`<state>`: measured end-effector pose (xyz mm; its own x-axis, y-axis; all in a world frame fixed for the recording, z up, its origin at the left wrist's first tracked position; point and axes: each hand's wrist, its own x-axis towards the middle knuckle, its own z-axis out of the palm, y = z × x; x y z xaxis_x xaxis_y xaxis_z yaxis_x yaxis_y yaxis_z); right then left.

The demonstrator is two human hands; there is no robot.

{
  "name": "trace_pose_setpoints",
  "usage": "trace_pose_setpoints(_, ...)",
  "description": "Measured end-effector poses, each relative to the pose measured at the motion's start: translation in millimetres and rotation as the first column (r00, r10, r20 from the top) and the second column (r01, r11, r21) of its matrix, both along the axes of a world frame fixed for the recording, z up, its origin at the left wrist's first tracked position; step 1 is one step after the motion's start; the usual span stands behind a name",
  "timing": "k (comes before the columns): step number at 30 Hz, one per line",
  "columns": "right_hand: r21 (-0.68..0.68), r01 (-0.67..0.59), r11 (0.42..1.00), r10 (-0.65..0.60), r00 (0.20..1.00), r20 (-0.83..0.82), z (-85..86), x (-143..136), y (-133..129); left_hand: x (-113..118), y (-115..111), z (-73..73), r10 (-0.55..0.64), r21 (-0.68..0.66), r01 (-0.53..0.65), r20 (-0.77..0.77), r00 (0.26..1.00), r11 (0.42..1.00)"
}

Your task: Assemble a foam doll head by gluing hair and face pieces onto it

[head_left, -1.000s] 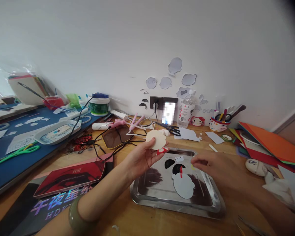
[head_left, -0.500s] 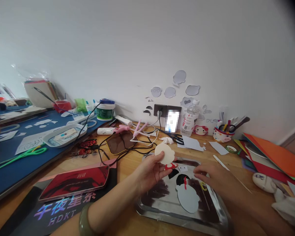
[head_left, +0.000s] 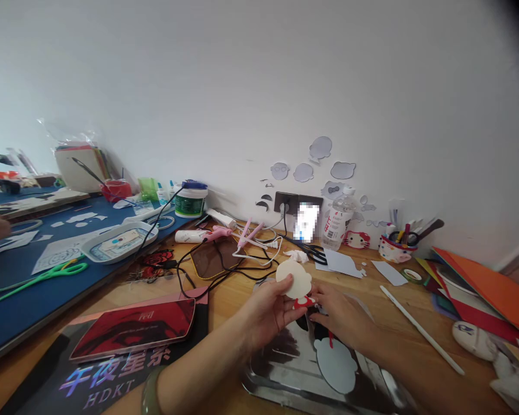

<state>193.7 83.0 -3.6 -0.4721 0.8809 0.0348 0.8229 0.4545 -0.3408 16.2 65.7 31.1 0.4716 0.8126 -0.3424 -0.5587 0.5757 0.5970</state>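
My left hand [head_left: 270, 308] pinches a cream, head-shaped cutout [head_left: 294, 279] between thumb and fingers above the tray. A red bow cutout with white spots [head_left: 303, 302] lies against the fingers of this hand, just below the cream piece. My right hand [head_left: 339, 314] has come close to the bow's right end, its thumb and forefinger apart; whether it touches the bow is unclear. Beneath both hands is a metal tray [head_left: 281, 392]. On it rests a pale grey-blue head-shaped cutout [head_left: 336, 366], with a red strip [head_left: 331, 340] and dark pieces partly hidden by my right hand.
Right of the tray lies a white stick-like tool [head_left: 421, 328]. Behind stand a phone [head_left: 306, 222], a water bottle [head_left: 339, 219] and a pen holder [head_left: 397, 249]. Cables and pink tools [head_left: 247, 236] lie back left. A red box [head_left: 134, 328] is at left; coloured sheets [head_left: 488, 288] at right.
My right hand has moved left from the tray's right side to beside the red bow. My left hand still holds the cream cutout. The view has shifted slightly.
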Motion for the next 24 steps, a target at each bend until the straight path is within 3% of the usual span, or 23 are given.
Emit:
trace_pose_setpoints(4,0.046,-0.028,0.999,0.028,1.000,0.005,2.5,-3,-4,-2,2,1.1,-0.014,0.009,0.014,0.029,0.999,1.000)
trace_pose_setpoints(8,0.047,-0.203,0.978,0.201,0.979,0.043,4.9,-5,-5,-6,4,3.0,-0.016,0.010,0.015,0.038,0.999,1.000)
trace_pose_setpoints(10,0.004,-0.230,0.973,0.230,0.973,-0.005,5.8,-7,-4,-8,5,4.6,-0.029,0.027,0.028,0.053,0.998,0.999)
trace_pose_setpoints(15,-0.080,-0.141,0.987,0.129,0.982,-0.138,10.1,-3,9,-10,5,10.1,0.013,0.043,-0.015,0.034,0.999,0.999)
trace_pose_setpoints(19,-0.110,-0.022,0.994,-0.003,0.975,-0.222,17.9,15,20,-11,5,11.5,0.022,0.032,-0.023,0.012,1.000,0.999)
trace_pose_setpoints(24,-0.228,-0.024,0.973,-0.040,0.961,-0.275,23.6,38,4,-11,6,7.9,0.004,0.047,-0.005,0.027,1.000,0.999)
